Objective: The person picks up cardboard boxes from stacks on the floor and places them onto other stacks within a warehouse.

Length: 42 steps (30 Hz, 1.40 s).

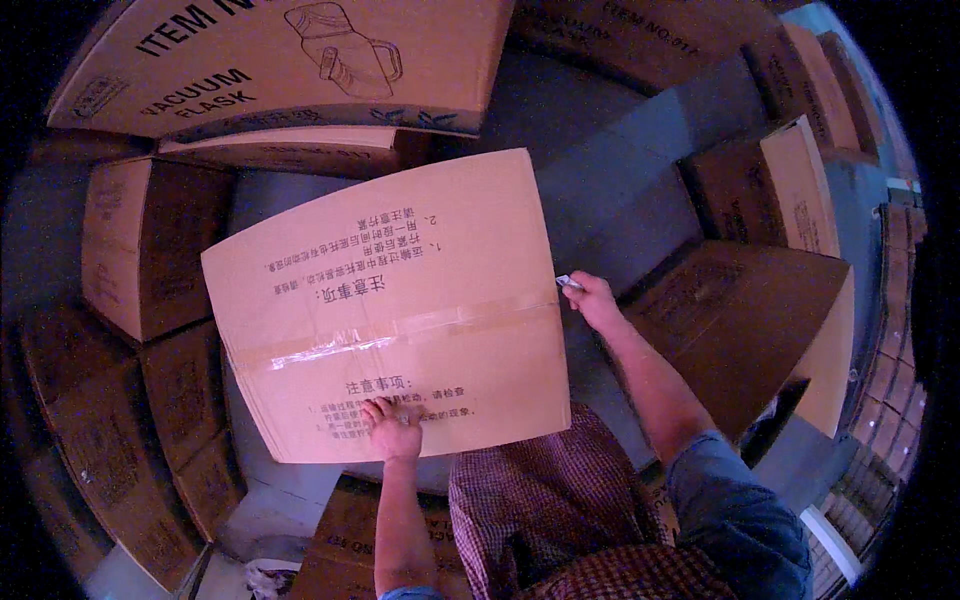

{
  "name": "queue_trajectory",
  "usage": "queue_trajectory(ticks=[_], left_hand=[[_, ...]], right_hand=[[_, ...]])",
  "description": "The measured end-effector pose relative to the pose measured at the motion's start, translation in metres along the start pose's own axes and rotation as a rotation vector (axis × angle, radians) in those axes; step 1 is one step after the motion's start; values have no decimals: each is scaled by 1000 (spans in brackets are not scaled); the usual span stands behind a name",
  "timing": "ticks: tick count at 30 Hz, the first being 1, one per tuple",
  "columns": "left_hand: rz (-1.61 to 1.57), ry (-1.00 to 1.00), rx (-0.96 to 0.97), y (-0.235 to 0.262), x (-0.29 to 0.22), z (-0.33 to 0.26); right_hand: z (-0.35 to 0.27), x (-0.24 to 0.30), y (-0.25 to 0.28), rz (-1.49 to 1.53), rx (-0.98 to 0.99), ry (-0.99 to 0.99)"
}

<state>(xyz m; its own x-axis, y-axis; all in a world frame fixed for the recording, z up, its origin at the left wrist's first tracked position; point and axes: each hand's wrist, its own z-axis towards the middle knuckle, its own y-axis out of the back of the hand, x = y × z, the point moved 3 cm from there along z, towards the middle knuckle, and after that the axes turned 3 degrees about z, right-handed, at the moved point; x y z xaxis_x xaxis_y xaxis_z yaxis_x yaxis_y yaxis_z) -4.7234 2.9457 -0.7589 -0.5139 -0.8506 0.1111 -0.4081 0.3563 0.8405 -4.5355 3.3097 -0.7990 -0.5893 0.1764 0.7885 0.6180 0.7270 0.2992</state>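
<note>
A large brown cardboard box (400,300) lies in front of me, its top sealed by a strip of clear tape across the middle seam. My left hand (393,428) rests flat on the near part of the box top, fingers spread over printed text. My right hand (592,298) is at the right end of the tape seam, closed on a small light-coloured cutter (569,283) whose tip touches the box edge.
Stacked cardboard boxes surround me: a big one with a flask drawing (290,60) at the top, more on the left (140,250) and right (760,320). Grey floor (600,170) shows beyond the box. Another flat carton (350,540) lies under my knees.
</note>
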Motion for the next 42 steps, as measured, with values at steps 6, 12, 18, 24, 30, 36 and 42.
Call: queue_trajectory(ticks=[6,12,18,24,30,36,42], left_hand=[[-87,14,83,10,1,-1],[-95,-53,91,20,6,3],[-680,-190,213,47,102,34],[-678,393,-172,82,286,100],[-703,363,-431,39,298,101],[-873,427,-301,54,318,119],[-1046,359,-287,29,336,129]], right_hand=[[-7,11,-5,-11,44,-25],[-48,0,-15,-417,320,37],[-162,-66,-3,-548,170,-50],[-88,109,-100,-994,-19,277],[-30,297,-427,-1220,557,777],[-46,357,-638,-1495,907,1375],[-56,306,-691,-1948,1179,1234]])
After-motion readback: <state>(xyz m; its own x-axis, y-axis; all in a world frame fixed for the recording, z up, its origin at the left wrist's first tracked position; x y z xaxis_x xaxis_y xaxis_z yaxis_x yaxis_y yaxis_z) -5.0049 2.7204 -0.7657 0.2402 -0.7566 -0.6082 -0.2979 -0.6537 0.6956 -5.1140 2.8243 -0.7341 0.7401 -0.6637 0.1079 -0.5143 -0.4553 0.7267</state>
